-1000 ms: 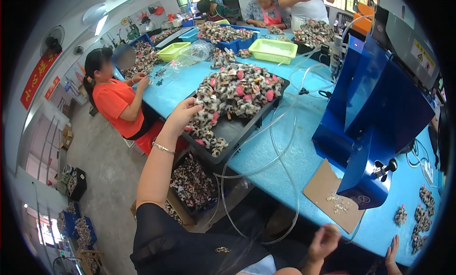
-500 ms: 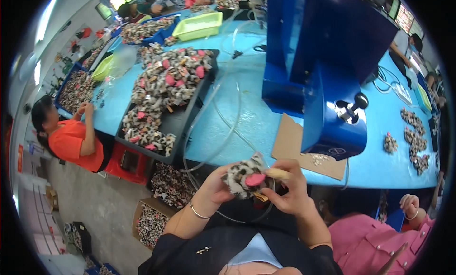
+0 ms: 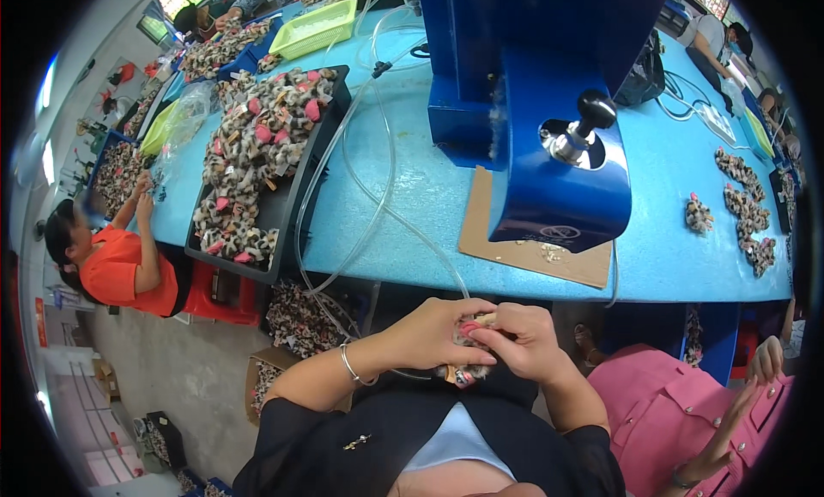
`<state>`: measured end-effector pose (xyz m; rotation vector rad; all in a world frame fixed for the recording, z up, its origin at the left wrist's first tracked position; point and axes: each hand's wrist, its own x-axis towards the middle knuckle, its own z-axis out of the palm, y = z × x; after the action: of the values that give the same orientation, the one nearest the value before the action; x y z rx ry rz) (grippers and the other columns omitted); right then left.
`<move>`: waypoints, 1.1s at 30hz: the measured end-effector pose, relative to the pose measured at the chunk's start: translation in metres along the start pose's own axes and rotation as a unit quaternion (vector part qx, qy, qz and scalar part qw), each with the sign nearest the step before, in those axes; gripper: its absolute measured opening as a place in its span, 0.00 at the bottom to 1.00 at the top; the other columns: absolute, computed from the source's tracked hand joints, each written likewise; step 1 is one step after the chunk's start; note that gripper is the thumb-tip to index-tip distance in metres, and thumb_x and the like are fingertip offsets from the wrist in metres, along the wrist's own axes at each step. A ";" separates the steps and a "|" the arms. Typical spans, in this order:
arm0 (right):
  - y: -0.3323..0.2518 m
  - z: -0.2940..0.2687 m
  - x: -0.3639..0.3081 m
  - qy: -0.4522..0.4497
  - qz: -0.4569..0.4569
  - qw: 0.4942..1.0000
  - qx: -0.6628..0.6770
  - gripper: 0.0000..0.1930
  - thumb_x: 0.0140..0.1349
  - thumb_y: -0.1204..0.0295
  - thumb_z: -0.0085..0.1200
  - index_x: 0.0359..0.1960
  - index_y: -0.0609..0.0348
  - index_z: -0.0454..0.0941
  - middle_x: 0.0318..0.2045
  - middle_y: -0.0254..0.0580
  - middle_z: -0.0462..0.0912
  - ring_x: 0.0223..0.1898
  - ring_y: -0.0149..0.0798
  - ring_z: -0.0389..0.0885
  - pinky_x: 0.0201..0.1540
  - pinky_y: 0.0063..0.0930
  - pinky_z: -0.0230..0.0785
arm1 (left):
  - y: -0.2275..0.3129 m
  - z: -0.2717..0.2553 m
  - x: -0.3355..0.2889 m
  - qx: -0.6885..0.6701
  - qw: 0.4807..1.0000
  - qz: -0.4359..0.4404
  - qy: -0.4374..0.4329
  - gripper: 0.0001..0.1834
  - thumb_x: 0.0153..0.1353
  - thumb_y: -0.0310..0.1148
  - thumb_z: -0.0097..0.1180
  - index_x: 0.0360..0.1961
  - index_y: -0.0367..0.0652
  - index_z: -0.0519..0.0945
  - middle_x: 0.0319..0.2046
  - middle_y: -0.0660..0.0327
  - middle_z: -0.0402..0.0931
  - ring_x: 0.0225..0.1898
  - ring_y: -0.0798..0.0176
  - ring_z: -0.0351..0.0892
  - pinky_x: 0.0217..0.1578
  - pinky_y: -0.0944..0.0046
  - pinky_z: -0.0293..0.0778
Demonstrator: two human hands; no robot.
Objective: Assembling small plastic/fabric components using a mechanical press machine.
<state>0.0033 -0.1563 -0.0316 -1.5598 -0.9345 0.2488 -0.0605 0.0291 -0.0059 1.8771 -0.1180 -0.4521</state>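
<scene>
Close to my body, just off the table's front edge, both hands grip one small furry plush piece (image 3: 475,372), spotted in white and dark brown. My left hand (image 3: 429,334) wraps round it from the left, thumb and fingers closed. From the right, my right hand (image 3: 525,338) pinches its upper part, where a pink patch shows between the fingers. A pale tan bit sticks up there too. Below the hands hang a tan tab and a small printed label. Most of the plush piece is hidden by my fingers.
A blue machine (image 3: 558,171) with a black-knobbed lever stands ahead, over a cardboard sheet (image 3: 481,231). A black tray (image 3: 296,196) of plush pieces sits at the left; clear tubing (image 3: 390,166) crosses the blue table (image 3: 403,248). People sit left and right.
My hands have drawn the plush piece nearer my body. My left hand now covers much of it, and the pink patch is mostly under my fingers. The view has shifted.
</scene>
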 end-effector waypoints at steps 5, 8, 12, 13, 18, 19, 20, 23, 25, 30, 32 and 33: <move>0.007 -0.008 -0.014 0.027 0.056 0.998 0.003 0.03 0.58 0.77 0.64 0.29 0.65 0.85 0.19 0.44 0.78 0.19 0.34 0.76 0.23 0.26 0.64 | -0.024 0.013 0.006 -0.127 0.989 -0.052 -0.061 0.18 0.59 0.38 0.67 0.45 0.36 0.81 0.30 0.62 0.82 0.31 0.73 0.78 0.36 0.69 0.74; 0.004 -0.006 -0.015 0.047 0.075 0.995 0.036 0.05 0.59 0.77 0.64 0.27 0.66 0.84 0.18 0.42 0.76 0.19 0.33 0.74 0.23 0.26 0.63 | -0.022 0.014 0.005 -0.134 0.984 -0.078 -0.093 0.14 0.65 0.38 0.61 0.41 0.36 0.81 0.28 0.64 0.80 0.30 0.74 0.74 0.34 0.68 0.72; 0.012 -0.010 -0.019 0.050 0.076 0.995 0.025 0.05 0.60 0.76 0.64 0.28 0.66 0.85 0.18 0.42 0.76 0.19 0.32 0.73 0.23 0.27 0.63 | -0.035 0.016 0.001 -0.122 0.991 0.026 -0.049 0.12 0.72 0.34 0.52 0.46 0.36 0.78 0.34 0.64 0.79 0.34 0.74 0.75 0.36 0.67 0.73; 0.012 -0.011 -0.017 0.046 0.088 0.995 0.017 0.05 0.60 0.76 0.64 0.29 0.65 0.85 0.18 0.42 0.76 0.19 0.32 0.72 0.23 0.27 0.63 | -0.041 0.017 -0.002 -0.124 0.986 0.109 0.008 0.11 0.73 0.32 0.50 0.48 0.36 0.77 0.37 0.64 0.79 0.35 0.74 0.76 0.37 0.68 0.73; 0.012 -0.009 -0.014 0.055 0.094 0.994 -0.016 0.05 0.60 0.75 0.65 0.29 0.65 0.85 0.18 0.41 0.75 0.18 0.32 0.71 0.23 0.26 0.62 | -0.025 0.024 -0.008 -0.370 0.926 -0.073 0.001 0.10 0.72 0.28 0.50 0.50 0.38 0.77 0.39 0.63 0.79 0.36 0.74 0.78 0.38 0.71 0.74; 0.013 -0.008 -0.015 0.056 0.093 0.994 -0.018 0.05 0.60 0.75 0.65 0.29 0.65 0.85 0.18 0.41 0.75 0.18 0.32 0.71 0.23 0.26 0.62 | -0.029 0.024 -0.010 -0.316 0.946 -0.072 0.007 0.10 0.72 0.28 0.51 0.50 0.37 0.77 0.38 0.64 0.79 0.37 0.74 0.78 0.38 0.71 0.75; 0.013 -0.006 -0.019 0.062 0.107 0.992 -0.013 0.05 0.59 0.75 0.65 0.30 0.65 0.85 0.18 0.40 0.75 0.19 0.31 0.71 0.23 0.26 0.62 | -0.032 0.025 -0.012 -0.262 0.962 -0.071 0.013 0.10 0.71 0.28 0.51 0.50 0.37 0.77 0.37 0.64 0.79 0.38 0.74 0.79 0.39 0.72 0.76; 0.007 -0.002 -0.016 0.069 0.147 0.987 -0.008 0.06 0.59 0.75 0.66 0.31 0.65 0.84 0.19 0.39 0.76 0.19 0.29 0.71 0.23 0.25 0.62 | -0.028 0.030 -0.012 -0.310 0.948 -0.054 0.043 0.10 0.70 0.29 0.54 0.49 0.36 0.77 0.36 0.66 0.80 0.37 0.77 0.77 0.36 0.74 0.73; 0.004 0.001 -0.013 0.073 0.172 0.982 -0.007 0.06 0.58 0.75 0.67 0.31 0.66 0.83 0.20 0.38 0.76 0.19 0.27 0.71 0.23 0.24 0.62 | -0.027 0.031 -0.013 -0.318 0.945 -0.044 0.064 0.10 0.70 0.29 0.55 0.49 0.36 0.78 0.36 0.66 0.80 0.35 0.78 0.76 0.35 0.75 0.72; 0.009 0.001 -0.016 0.071 0.156 0.985 -0.022 0.08 0.58 0.75 0.68 0.30 0.65 0.81 0.24 0.37 0.78 0.21 0.23 0.72 0.24 0.20 0.64 | -0.026 0.027 -0.011 -0.285 0.954 -0.053 0.074 0.09 0.69 0.27 0.53 0.47 0.34 0.78 0.32 0.63 0.81 0.34 0.76 0.77 0.36 0.70 0.75; 0.014 -0.001 -0.019 0.069 0.183 0.980 0.040 0.07 0.59 0.76 0.66 0.31 0.65 0.80 0.25 0.34 0.79 0.23 0.21 0.73 0.25 0.18 0.63 | -0.028 0.031 -0.010 -0.268 0.960 -0.035 0.074 0.09 0.69 0.28 0.53 0.47 0.34 0.79 0.33 0.63 0.81 0.34 0.75 0.77 0.37 0.70 0.75; 0.015 -0.001 -0.019 0.066 0.211 0.970 0.103 0.06 0.61 0.77 0.65 0.33 0.65 0.80 0.27 0.31 0.80 0.25 0.18 0.73 0.26 0.15 0.63 | -0.029 0.032 -0.009 -0.249 0.965 -0.019 0.074 0.09 0.69 0.28 0.53 0.47 0.34 0.79 0.33 0.62 0.81 0.34 0.75 0.77 0.37 0.69 0.75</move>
<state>-0.0020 -0.1695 -0.0519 -1.5462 -0.4482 0.5187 -0.0847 0.0135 -0.0395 1.4108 0.1244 -0.3281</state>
